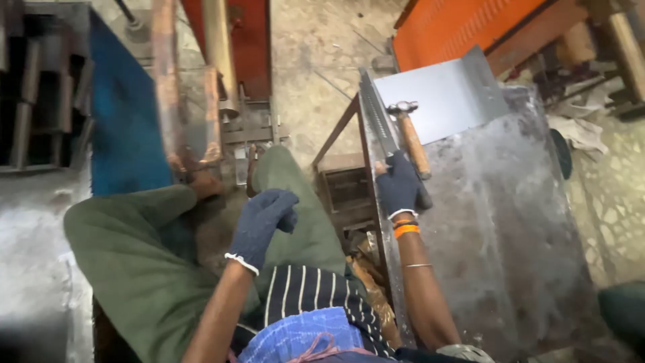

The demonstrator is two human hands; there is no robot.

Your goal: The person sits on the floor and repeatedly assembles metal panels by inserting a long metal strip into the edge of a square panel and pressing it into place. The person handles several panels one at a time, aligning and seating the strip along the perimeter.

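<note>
— What's the bench like?
— A worn steel worktable (510,228) over a gritty concrete floor (316,60), with a bent metal sheet (443,94) on it.
— And the hands?
— The gloved right hand (401,187) grips a wooden-handled hammer (410,138) at the table's edge; the gloved left hand (261,225) hangs loosely curled, empty, over the knee.

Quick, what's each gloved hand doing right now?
Left hand: loosely curled over the lap, holding nothing visible.
Right hand: closed on the hammer handle, on the metal table.

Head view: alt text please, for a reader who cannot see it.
A seated person's gloved right hand grips a wooden-handled hammer lying on a metal workbench beside a bent metal sheet. The gloved left hand hangs loosely curled above green trousers, holding nothing.
</note>
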